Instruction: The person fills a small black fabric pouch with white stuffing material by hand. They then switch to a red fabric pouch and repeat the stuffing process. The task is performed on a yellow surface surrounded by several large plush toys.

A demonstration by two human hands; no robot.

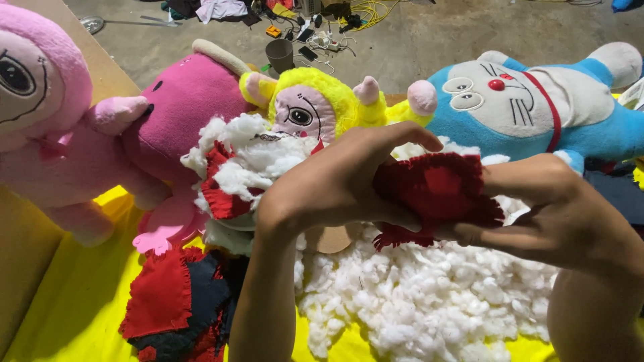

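Two hands, mine, meet over a heap of white stuffing spread across a yellow cloth, the widest things in view. Behind the heap lie four plush toys: a blue and white cat at the right, a big pink animal at the middle left, a pale pink one at the far left, and a smaller yellow-hooded doll between them. A patchwork of red and dark blue fabric lies on the cloth near my left elbow, and a part-filled red and white piece bulges with fluff just beside my left hand.

My left hand curls over the top edge of a red fabric scrap, thumb and fingers pressed onto it; my right hand pinches the same scrap from below and the side. The scrap hangs between them, above the stuffing, its edges frayed.

The risks, as I judge them: a hard pull could tear the frayed edge further or rip it from one hand; the loose stuffing could cling to the cloth and be dragged off the heap; an elbow could drag the patchwork off its place. Beyond the toys the concrete floor carries cables and a dark cup, well apart from my hands.
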